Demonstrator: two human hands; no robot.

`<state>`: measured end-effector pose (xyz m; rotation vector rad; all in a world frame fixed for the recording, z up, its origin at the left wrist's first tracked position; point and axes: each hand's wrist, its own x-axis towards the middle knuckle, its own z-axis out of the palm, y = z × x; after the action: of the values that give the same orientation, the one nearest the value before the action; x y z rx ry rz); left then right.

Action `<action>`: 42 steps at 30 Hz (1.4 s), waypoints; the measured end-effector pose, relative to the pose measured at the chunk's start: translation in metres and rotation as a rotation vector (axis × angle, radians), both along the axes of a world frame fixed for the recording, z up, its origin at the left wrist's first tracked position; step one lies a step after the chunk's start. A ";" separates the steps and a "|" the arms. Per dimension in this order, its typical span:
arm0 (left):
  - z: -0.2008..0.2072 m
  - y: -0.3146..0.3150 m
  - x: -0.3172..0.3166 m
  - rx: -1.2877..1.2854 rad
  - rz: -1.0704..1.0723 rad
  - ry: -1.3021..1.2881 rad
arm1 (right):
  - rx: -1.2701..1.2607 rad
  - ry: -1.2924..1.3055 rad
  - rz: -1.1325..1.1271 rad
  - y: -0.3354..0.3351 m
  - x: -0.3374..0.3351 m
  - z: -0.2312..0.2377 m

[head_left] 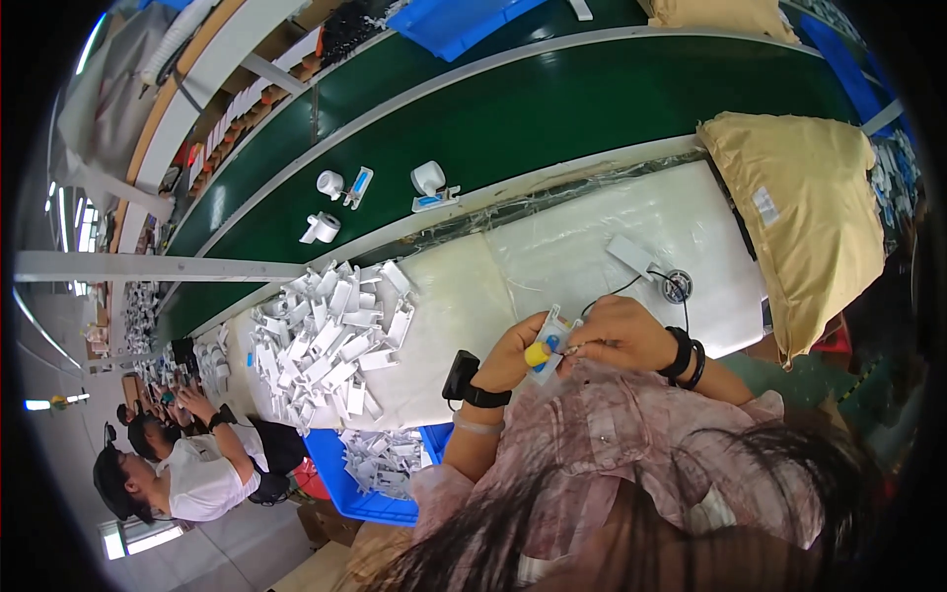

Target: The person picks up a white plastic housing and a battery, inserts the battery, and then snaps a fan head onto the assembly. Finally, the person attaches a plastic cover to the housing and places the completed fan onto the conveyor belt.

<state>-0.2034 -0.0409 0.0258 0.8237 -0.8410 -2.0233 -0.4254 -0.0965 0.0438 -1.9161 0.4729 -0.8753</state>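
My left hand (510, 357) is closed round a small white plastic housing (555, 324) in front of my chest. A yellow round part (538, 354) and some blue show on it. My right hand (623, 335) is pinched against the housing's right side; what its fingertips hold is too small to make out. A thin black wire (619, 288) runs from behind the right hand toward a round part with a dark, coil-like face (676, 286) on the table. Beside that part lies a flat white rectangular piece (629, 255).
A heap of white plastic housings (335, 331) covers the table's left, above a blue bin (340, 483) holding more. Beyond runs a green conveyor belt (552, 118) carrying several white assemblies (427, 180). A large tan sack (799, 207) stands right. Another person (202, 474) works at far left.
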 end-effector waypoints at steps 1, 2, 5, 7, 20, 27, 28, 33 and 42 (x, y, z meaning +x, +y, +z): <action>0.006 0.000 0.001 -0.036 -0.028 -0.095 | -0.085 -0.029 -0.010 0.002 0.001 0.003; 0.011 0.000 0.000 -0.071 -0.056 -0.190 | -0.091 -0.032 -0.008 0.004 -0.001 0.003; 0.021 0.003 -0.001 -0.160 0.017 -0.275 | -0.157 0.003 -0.007 0.009 -0.007 0.005; 0.022 0.006 -0.001 -0.137 0.059 -0.287 | -0.174 0.148 -0.087 0.013 -0.011 0.005; 0.026 0.023 -0.038 -0.051 0.334 -0.301 | -0.258 -0.040 -0.474 0.023 -0.005 -0.002; 0.035 0.024 -0.052 -0.083 0.312 -0.302 | -0.157 -0.106 -0.406 0.029 -0.008 -0.004; 0.037 0.024 -0.054 -0.082 0.310 -0.302 | -0.213 -0.121 -0.373 0.029 -0.009 -0.005; 0.041 0.027 -0.058 -0.152 0.277 -0.373 | -0.268 -0.138 -0.413 0.030 -0.009 -0.009; 0.039 0.028 -0.063 -0.261 0.254 -0.516 | -0.278 -0.141 -0.434 0.030 -0.013 -0.011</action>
<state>-0.2665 -0.0126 0.0647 1.2521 -1.1869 -1.4561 -0.4386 -0.0667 0.0332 -2.0157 0.7279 -1.4094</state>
